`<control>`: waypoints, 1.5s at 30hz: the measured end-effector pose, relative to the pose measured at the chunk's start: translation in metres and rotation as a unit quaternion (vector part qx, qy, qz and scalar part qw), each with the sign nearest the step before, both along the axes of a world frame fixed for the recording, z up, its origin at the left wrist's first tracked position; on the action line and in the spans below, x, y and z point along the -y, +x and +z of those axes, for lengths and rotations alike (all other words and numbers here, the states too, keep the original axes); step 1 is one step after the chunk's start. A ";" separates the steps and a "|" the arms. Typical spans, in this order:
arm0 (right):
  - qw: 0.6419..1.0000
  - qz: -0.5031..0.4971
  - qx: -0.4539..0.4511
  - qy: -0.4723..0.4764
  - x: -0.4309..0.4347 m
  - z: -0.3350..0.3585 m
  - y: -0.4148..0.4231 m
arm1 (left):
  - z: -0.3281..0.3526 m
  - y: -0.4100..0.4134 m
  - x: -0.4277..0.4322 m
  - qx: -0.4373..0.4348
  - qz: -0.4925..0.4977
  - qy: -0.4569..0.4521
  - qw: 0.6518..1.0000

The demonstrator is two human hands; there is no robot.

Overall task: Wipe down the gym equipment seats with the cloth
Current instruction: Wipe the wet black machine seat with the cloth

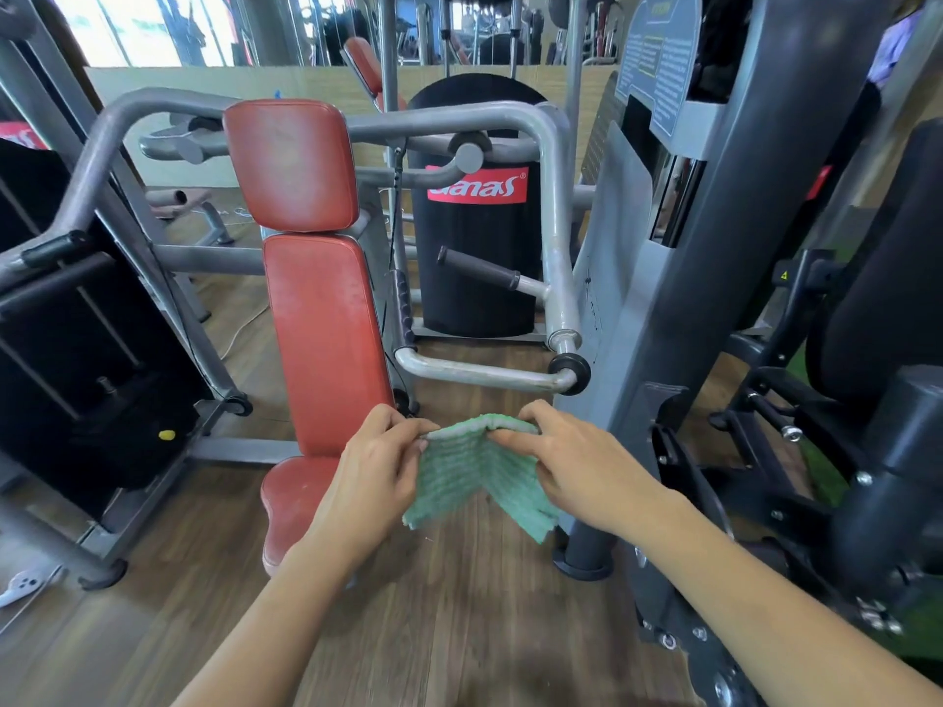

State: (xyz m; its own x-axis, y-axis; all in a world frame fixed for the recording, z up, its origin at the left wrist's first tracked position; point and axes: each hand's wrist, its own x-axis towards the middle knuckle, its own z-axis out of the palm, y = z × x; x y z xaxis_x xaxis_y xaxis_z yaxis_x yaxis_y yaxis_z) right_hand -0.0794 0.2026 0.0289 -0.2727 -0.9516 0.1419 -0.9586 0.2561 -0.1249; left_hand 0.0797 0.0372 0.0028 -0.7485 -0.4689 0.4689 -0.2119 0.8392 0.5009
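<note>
Cloth (474,477), green and ribbed, hangs in the air just to the right of the red seat pad (286,497) and does not touch it. Both hands hold it along a folded top edge. The left hand (375,472) pinches the left end between thumb and curled fingers, and the right hand (576,464) pinches the right end likewise. Two loose halves droop below the fold. The back pad (326,339) stands directly above the seat pad.

Step in hand, by judgement: readying the cloth, with no wiping contact made. The next move calls for gathering the cloth into one hand, shifting it left onto the seat pad, and pressing it flat for strokes.
</note>
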 end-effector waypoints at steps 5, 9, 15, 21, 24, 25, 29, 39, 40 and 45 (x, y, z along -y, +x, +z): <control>0.991 -0.047 0.123 -0.028 0.014 -0.003 0.011 | -0.003 -0.001 -0.015 -0.001 -0.003 0.025 1.000; 0.970 -0.043 0.226 -0.076 0.026 -0.011 0.019 | -0.005 -0.008 -0.029 0.010 0.000 0.062 0.998; 0.938 0.004 0.348 0.004 0.032 -0.031 0.026 | -0.010 -0.018 -0.036 0.030 0.026 0.118 0.992; 0.936 -0.038 0.347 -0.052 0.035 -0.044 0.023 | -0.018 -0.018 -0.028 0.091 -0.035 0.187 0.977; 0.921 -0.039 0.384 -0.052 0.035 -0.044 0.021 | -0.023 -0.016 -0.023 0.091 -0.042 0.178 0.979; 0.916 -0.038 0.397 -0.054 0.035 -0.043 0.021 | -0.026 -0.017 -0.022 0.091 -0.046 0.173 0.980; 0.904 -0.049 0.420 -0.063 0.036 -0.043 0.017 | -0.032 -0.018 -0.018 0.076 -0.062 0.157 0.983; 0.898 0.000 0.439 -0.033 0.029 -0.023 -0.001 | -0.053 -0.018 0.005 0.058 -0.070 0.139 0.986; 0.898 -0.002 0.438 -0.035 0.029 -0.022 -0.003 | -0.054 -0.017 0.004 0.061 -0.080 0.150 0.984; 0.893 -0.055 0.439 -0.080 0.028 -0.031 -0.006 | -0.054 -0.017 -0.013 -0.012 -0.052 0.236 0.970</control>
